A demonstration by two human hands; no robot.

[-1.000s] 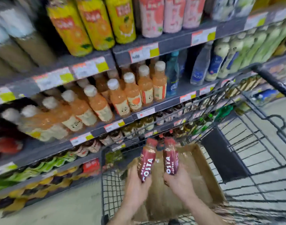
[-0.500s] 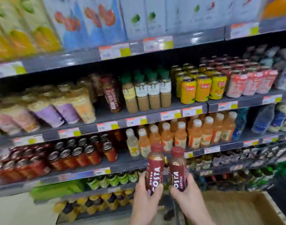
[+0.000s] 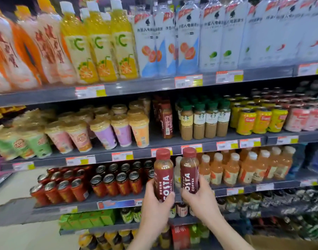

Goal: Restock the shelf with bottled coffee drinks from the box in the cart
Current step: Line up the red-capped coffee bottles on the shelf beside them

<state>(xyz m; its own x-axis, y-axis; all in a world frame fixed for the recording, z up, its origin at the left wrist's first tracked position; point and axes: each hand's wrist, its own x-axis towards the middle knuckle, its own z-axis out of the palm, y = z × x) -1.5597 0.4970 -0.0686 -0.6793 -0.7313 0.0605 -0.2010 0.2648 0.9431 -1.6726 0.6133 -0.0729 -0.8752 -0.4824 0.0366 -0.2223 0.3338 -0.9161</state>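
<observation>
I hold two dark red Costa coffee bottles upright in front of the shelving. My left hand point(image 3: 155, 206) grips the left bottle point(image 3: 163, 174) round its lower half. My right hand point(image 3: 199, 197) grips the right bottle point(image 3: 189, 170) the same way. Both bottles stand side by side, just below the edge of the second shelf point(image 3: 136, 154). On that shelf, a short row of the same dark red coffee bottles point(image 3: 166, 120) stands between the cup drinks and the green-capped bottles. A corner of the cardboard box point(image 3: 281, 242) shows at bottom right.
Cup drinks point(image 3: 118, 129) fill the second shelf's left part, green-capped coffee bottles point(image 3: 205, 120) and yellow cans point(image 3: 259, 120) its right. Red cans point(image 3: 82, 183) and orange bottles point(image 3: 244, 168) sit on the shelf below. Tall bottles line the top shelf point(image 3: 136, 87).
Both hands have lifted the two bottles from over the box in the cart up to the shelving. My view has swung upward, so the cart is out of sight.
</observation>
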